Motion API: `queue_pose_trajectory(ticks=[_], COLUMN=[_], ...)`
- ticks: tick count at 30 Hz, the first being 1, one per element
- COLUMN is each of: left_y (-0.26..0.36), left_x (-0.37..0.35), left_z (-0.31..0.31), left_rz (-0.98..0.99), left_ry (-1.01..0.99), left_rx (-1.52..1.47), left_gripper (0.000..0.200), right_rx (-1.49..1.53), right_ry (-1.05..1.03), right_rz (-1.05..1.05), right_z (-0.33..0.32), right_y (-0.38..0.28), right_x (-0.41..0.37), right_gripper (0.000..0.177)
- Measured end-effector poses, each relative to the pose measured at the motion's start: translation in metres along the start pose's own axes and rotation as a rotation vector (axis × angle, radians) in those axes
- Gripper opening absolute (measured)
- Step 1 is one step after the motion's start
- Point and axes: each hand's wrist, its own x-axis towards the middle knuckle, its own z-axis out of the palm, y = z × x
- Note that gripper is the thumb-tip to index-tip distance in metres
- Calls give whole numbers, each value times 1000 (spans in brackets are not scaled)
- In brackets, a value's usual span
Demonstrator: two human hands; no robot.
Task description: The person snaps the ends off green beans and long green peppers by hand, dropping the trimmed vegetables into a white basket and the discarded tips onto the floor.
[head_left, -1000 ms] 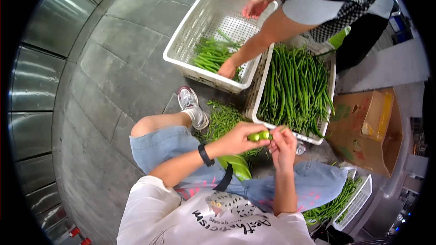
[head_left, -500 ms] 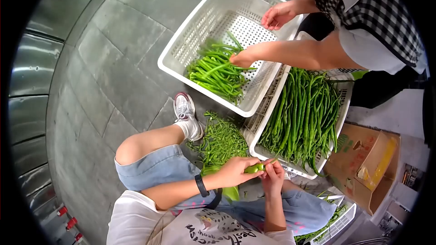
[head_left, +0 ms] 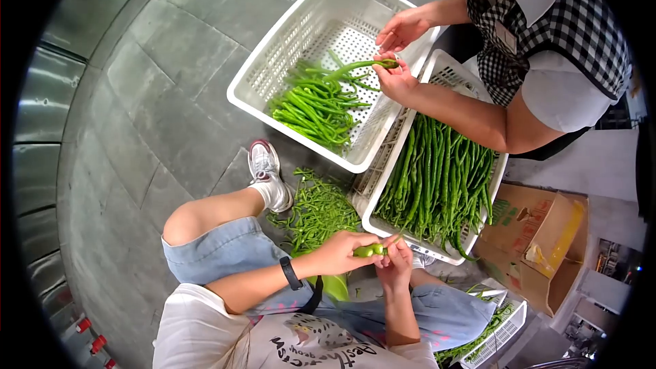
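Note:
Several green chili peppers point(head_left: 369, 251) are gripped in my left hand point(head_left: 342, 251), which wears a black wristband. Their pale green ends stick out toward my right hand point(head_left: 395, 264). My right hand's fingers are closed at those pepper ends, with a thin stem showing between them. Both hands are close together above my lap. Beneath my left forearm is a smooth bright green thing point(head_left: 335, 287), partly hidden. Just beyond my hands, a heap of green stem pieces point(head_left: 318, 215) lies on the floor.
A white crate point(head_left: 236, 96) holds a loose pile of peppers. Beside it, another white crate point(head_left: 367, 222) is full of long peppers. A co-worker point(head_left: 506, 75) leans in from the right, holding peppers. A cardboard box point(head_left: 512, 232) and small white basket point(head_left: 502, 335) stand at right.
The co-worker's lower hand has lifted from the crate's pile and now holds peppers near the other hand. My hands stay together at the peppers. The whole view has shifted slightly.

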Motion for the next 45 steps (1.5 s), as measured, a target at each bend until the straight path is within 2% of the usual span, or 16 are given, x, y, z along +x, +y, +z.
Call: queue_pose_trajectory(ticks=[4, 9, 12, 13, 14, 16, 17, 20, 22, 24, 25, 26, 31, 35, 38, 45], left_y=[1, 3, -4, 0, 5, 13, 10, 2, 3, 9, 8, 9, 37, 30, 23, 18], left_x=[1, 0, 5, 8, 10, 11, 11, 7, 3, 1, 0, -2, -8, -14, -16, -19], left_z=[1, -1, -7, -14, -21, -29, -32, -32, -29, -25, -21, -20, -36, -51, -45, -29], left_rz=[47, -184, -127, -142, -157, -214, -227, -259, -248, -206, -194, -184, -90, -48, -80, -226], left_ry=[-9, -122, 81, 174, 269, 395, 397, 393, 383, 363, 411, 454, 609, 549, 573, 483], left_rx=[-122, -482, -785, -810, -835, -824, -757, -678, -748, -888, -997, -1049, -1056, -1093, -1197, -1055], left_gripper=[18, 17, 18, 17, 16, 17, 17, 16, 16, 16, 15, 14, 22, 18, 17, 30], right_rx=[144, 449, -165, -623, -993, -1493, -1548, -1278, -1166, -1110, -1158, -1152, -801, -902, -752, -766], right_ry=[-15, -26, -25, -17, -200, -349, -371, -216, -293, -395, -399, -309, -246, -361, -398, -227], right_rz=[81, 186, 93, 63, 148, 159, 166, 32, -77, -172, -82, -100, 268, 244, 344, 332], right_z=[3, 3, -4, -1, -16, -2, -6, -8, 9, 36, 55, 72, 83, 82, 80, 66], right_y=[-4, -7, -5, -5, -3, -6, -3, -5, -16, -9, -9, -3, 13, 1, -6, 4], right_x=[-2, 0, 0, -1, 0, 0, -1, -1, 4, 4, 1, 0, 12, 12, 4, -6], right_gripper=[17, 13, 12, 11, 17, 21, 30, 35, 52, 59, 60, 49, 28, 22, 19, 25])
